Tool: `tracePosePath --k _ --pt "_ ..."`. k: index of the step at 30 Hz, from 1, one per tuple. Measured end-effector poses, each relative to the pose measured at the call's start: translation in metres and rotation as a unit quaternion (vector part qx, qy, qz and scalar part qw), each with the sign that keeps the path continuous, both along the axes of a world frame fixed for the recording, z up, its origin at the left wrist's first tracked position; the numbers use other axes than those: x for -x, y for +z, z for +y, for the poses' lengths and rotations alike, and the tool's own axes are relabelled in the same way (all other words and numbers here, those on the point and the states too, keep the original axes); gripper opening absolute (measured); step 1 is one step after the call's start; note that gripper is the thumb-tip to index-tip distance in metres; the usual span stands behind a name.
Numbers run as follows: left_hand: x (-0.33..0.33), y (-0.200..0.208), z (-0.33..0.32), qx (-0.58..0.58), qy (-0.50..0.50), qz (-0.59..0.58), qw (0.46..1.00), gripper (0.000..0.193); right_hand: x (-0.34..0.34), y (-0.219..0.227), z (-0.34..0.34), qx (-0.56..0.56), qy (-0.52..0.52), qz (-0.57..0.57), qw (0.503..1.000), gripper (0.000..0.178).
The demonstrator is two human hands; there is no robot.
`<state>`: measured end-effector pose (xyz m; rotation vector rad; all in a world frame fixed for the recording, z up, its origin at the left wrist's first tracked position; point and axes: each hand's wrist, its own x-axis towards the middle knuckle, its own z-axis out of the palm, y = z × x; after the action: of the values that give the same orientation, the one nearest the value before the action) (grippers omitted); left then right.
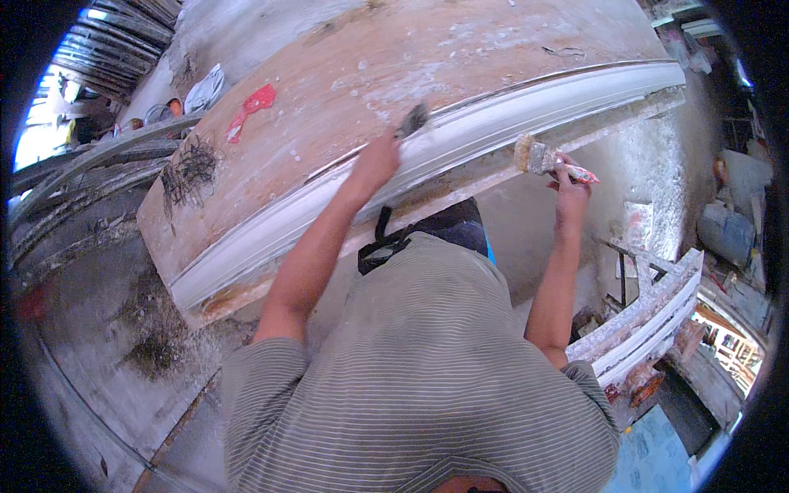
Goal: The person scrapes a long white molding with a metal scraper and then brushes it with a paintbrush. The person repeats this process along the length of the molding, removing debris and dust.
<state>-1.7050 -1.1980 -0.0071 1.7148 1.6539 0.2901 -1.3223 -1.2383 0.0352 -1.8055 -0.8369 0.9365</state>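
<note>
A long white moulding (pixel 468 123) with lengthwise ridges lies along the near edge of a worn tabletop (pixel 329 90). Over its middle, my left hand (pixel 380 167) is closed round a small tool with a dark grey end (pixel 413 120); blur hides its exact kind. My right hand (pixel 570 187) grips a wide paintbrush (pixel 538 156) by its red and white handle. The brush's pale, caked bristles point left, by the table's front edge. I cannot tell whether they touch it.
Dark tangled fibres (pixel 191 174) and a red scrap (pixel 251 111) lie on the tabletop's left part. Long curved strips (pixel 90 168) stick out at the left. A whitish moulded piece (pixel 649 308) stands at my right, with a blue-grey drum (pixel 727 232) beyond.
</note>
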Motion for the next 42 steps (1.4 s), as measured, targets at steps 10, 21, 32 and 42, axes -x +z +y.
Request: tracePosePath --k 10,21,32,42 --pt "-0.006 0.004 0.008 -0.023 -0.012 0.027 0.999 0.041 -0.105 -0.01 0.057 -0.013 -0.068 -0.026 0.997 0.022" --pt "-0.188 0.005 0.089 0.005 0.026 -0.035 0.999 0.036 -0.142 -0.019 0.106 -0.055 -0.075 -0.054 0.994 0.02" --pt "0.048 0.019 -0.055 0.0 0.103 0.031 0.994 0.037 0.026 -0.015 0.144 -0.145 0.202 -0.413 0.876 0.019" --pt "0.279 0.046 -0.203 -0.047 0.027 0.195 0.979 0.031 0.199 -0.034 0.052 -0.084 0.195 -0.495 0.843 0.026"
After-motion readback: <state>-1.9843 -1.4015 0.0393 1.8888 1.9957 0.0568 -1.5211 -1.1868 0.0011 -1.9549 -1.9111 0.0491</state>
